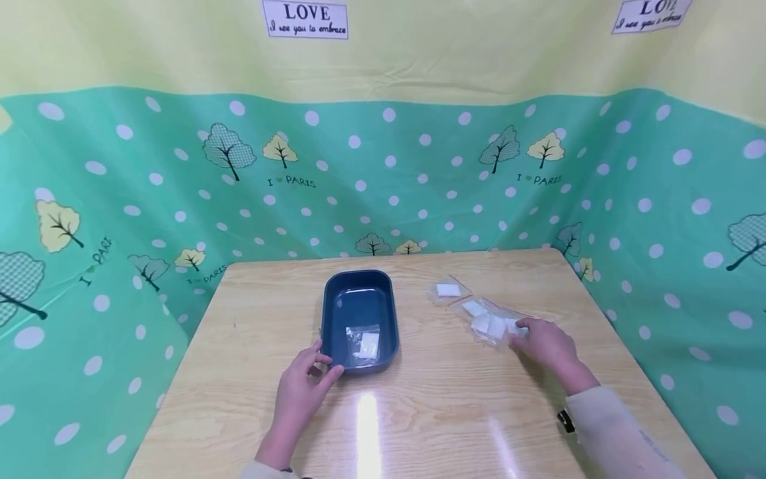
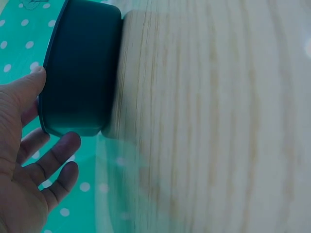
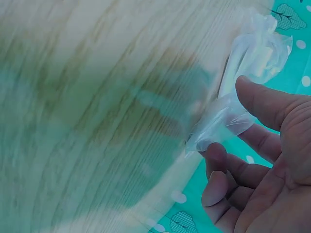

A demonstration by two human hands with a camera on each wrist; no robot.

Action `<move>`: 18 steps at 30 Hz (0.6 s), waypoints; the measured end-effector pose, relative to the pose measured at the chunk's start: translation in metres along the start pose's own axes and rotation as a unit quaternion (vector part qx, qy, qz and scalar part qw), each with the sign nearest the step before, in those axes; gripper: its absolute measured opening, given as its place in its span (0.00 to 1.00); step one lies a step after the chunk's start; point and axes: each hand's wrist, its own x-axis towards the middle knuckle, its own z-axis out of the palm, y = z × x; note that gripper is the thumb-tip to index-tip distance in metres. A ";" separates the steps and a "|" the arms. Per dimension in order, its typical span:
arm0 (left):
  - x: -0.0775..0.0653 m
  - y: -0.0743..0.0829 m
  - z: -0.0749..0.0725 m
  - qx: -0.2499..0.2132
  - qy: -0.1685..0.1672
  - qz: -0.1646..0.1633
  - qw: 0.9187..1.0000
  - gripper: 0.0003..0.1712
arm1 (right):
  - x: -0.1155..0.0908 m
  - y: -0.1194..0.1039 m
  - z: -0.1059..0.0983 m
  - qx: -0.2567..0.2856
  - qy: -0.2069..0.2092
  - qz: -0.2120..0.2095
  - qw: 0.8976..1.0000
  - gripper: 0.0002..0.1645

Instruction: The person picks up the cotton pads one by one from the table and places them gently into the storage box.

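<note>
A dark blue rectangular plastic container stands on the table. Inside its near end lies one small clear zip bag with a white piece. My left hand holds the container's near left corner, thumb on the near rim and index finger along the left side; its other fingers hang free in the left wrist view. On the right, my right hand has thumb and index finger about a clear zip bag at the right end of a small pile of similar bags.
One more zip bag with a white piece lies at the back left of the pile. The wooden table is bordered behind and at both sides by a green polka-dot cloth.
</note>
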 end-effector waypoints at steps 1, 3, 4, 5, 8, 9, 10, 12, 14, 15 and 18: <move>0.000 0.000 0.000 0.001 0.000 0.001 1.000 0.17 | 0.000 0.000 0.000 0.001 0.000 0.001 1.000 0.35; -0.002 0.000 0.000 0.001 0.001 0.004 1.000 0.17 | 0.000 0.000 0.000 0.003 -0.001 0.002 1.000 0.33; -0.001 0.000 0.000 0.001 0.002 0.007 1.000 0.17 | 0.000 0.000 0.000 0.005 -0.001 0.003 1.000 0.32; 0.000 0.000 0.000 0.004 0.004 0.010 1.000 0.17 | 0.001 0.000 -0.001 0.006 0.000 0.002 1.000 0.32; 0.000 0.001 -0.001 0.011 0.007 0.015 1.000 0.17 | 0.003 0.000 -0.002 0.008 0.000 -0.002 1.000 0.31; 0.000 0.001 -0.001 0.013 0.007 0.015 1.000 0.17 | 0.003 0.000 -0.003 0.009 0.002 -0.003 1.000 0.30; -0.001 0.001 -0.001 0.014 0.007 0.015 1.000 0.17 | 0.004 0.000 -0.003 0.008 0.004 -0.006 1.000 0.30; -0.001 0.001 -0.001 0.014 0.006 0.015 1.000 0.16 | 0.004 0.001 -0.004 0.012 0.006 -0.007 1.000 0.29; 0.000 0.001 -0.001 0.013 0.005 0.013 1.000 0.17 | 0.004 0.000 -0.005 0.017 0.006 -0.004 1.000 0.29; 0.000 0.001 -0.001 0.013 0.004 0.012 1.000 0.17 | 0.004 0.001 -0.005 0.020 0.005 -0.004 1.000 0.29; 0.001 0.002 -0.001 0.007 0.005 0.008 1.000 0.17 | 0.003 0.001 -0.005 0.025 0.006 -0.005 1.000 0.28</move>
